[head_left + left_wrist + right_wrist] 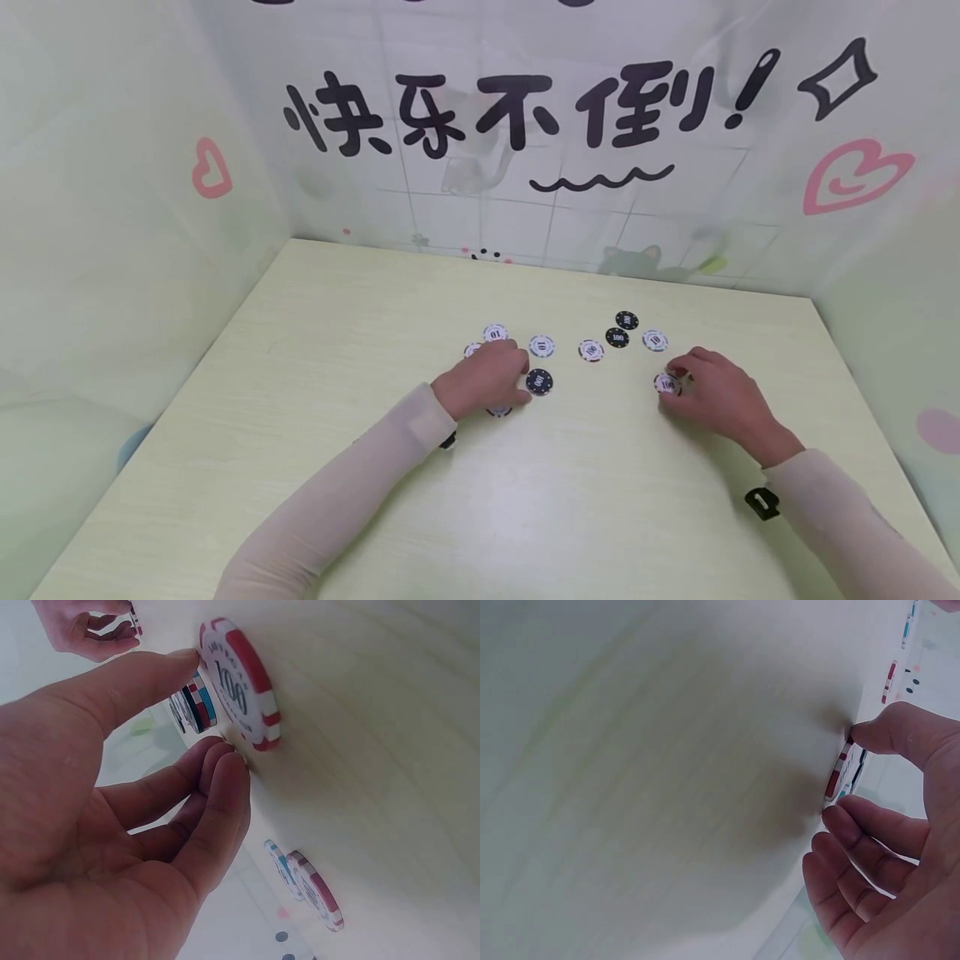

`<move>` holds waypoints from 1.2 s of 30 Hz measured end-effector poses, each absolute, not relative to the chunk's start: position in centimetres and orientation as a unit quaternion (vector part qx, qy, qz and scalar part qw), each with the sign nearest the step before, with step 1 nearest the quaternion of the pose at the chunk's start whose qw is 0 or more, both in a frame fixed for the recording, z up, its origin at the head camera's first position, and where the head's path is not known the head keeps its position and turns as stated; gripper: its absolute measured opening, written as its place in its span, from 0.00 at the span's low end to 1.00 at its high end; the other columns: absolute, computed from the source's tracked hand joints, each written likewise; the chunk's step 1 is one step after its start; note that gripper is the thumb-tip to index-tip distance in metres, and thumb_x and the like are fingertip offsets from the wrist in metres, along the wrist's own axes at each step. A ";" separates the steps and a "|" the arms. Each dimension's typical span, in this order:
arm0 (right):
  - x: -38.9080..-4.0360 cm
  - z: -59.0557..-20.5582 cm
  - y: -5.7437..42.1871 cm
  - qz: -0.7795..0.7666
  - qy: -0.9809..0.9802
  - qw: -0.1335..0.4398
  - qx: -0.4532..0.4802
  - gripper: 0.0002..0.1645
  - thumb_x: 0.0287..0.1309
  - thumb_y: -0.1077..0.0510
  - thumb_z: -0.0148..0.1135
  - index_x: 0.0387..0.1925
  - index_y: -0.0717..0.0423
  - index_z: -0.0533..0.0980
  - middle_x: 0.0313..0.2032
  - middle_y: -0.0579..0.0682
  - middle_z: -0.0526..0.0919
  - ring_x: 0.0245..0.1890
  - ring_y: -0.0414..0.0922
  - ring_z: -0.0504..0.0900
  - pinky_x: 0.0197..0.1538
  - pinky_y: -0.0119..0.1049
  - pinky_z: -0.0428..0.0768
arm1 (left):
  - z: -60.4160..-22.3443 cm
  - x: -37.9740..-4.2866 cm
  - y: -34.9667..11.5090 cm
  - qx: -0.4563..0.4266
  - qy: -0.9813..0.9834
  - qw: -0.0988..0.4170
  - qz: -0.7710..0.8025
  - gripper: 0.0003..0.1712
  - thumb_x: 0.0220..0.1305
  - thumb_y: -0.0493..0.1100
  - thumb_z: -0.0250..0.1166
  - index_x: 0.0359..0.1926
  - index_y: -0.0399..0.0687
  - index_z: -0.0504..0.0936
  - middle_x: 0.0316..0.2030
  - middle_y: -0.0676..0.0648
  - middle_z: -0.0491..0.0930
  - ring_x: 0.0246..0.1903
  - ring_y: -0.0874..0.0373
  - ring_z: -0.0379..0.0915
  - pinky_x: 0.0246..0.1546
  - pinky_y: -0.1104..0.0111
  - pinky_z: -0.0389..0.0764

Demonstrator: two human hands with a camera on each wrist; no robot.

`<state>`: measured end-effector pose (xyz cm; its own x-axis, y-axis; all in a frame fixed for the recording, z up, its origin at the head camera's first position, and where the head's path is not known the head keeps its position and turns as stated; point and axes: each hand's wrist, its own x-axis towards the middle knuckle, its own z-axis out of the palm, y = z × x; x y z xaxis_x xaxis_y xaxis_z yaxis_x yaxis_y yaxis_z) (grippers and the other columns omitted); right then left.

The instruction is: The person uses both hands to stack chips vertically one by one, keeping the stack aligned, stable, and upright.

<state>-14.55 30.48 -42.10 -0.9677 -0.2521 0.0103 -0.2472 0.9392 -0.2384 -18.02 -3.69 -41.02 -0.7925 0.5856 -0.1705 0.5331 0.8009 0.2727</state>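
My left hand (487, 377) is over the left group of poker chips, thumb and fingertips apart at the left side of a black 100 chip (539, 382). In the left wrist view, the thumb tip overlaps the edge of a red-and-white 100 chip (238, 684) lying on the table. That chip is partly hidden by the hand in the head view. With thumb and index finger at opposite edges, my right hand (716, 392) pinches a red-and-white 100 chip (666, 384) low over the table; the right wrist view shows its rim (837, 777) between the fingertips.
Behind the hands lie a white 10 chip (542, 346), another 10 chip (655, 340), a red-edged 100 chip (591, 350) and two black chips (617, 337) side by side. Printed cloth walls (525, 217) enclose the pale wooden table (360, 317) at the back and sides.
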 end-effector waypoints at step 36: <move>-15.6 -42.9 30.3 -0.178 0.978 -0.015 -0.111 0.16 0.49 0.49 0.70 0.35 0.56 0.80 0.32 0.48 0.82 0.30 0.45 0.77 0.34 0.41 0.74 | -41.1 -18.0 -3.7 0.299 0.940 0.123 0.106 0.21 0.58 0.51 0.71 0.45 0.41 0.84 0.37 0.50 0.77 0.32 0.58 0.70 0.31 0.71 0.73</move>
